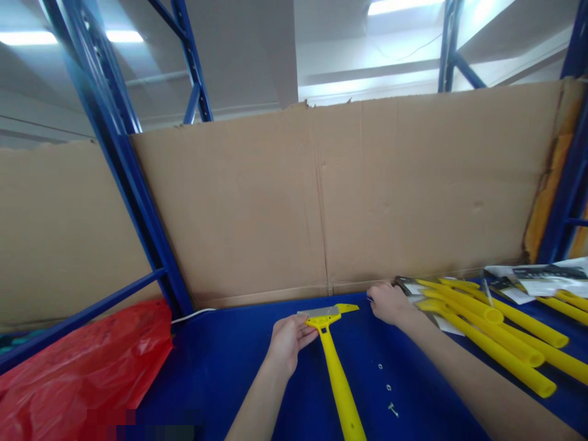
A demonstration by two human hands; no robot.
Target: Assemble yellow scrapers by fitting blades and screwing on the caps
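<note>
A yellow scraper lies on the blue table, its long handle running toward the camera and its head pointing away, toward the cardboard wall. A grey blade sits across the head. The head's left end is gripped by the left hand, the fingers curled round it and the thumb laid on top of the blade's edge.

Just right of the scraper's head, the right hand is held low over the table, its fingers pinched closed on something thin and small; what it is cannot be told. Its knuckles lie close to a heap of yellow handles stacked slantwise on the right side of the table.

3 small metal bits, seemingly screws or washers, are scattered on the table between the scraper's handle and the right forearm.

Printed sheets lie behind the handles at the far right. A red plastic bag is bunched at the left, beside a blue rack post, and a white cable runs along the foot of the cardboard.
</note>
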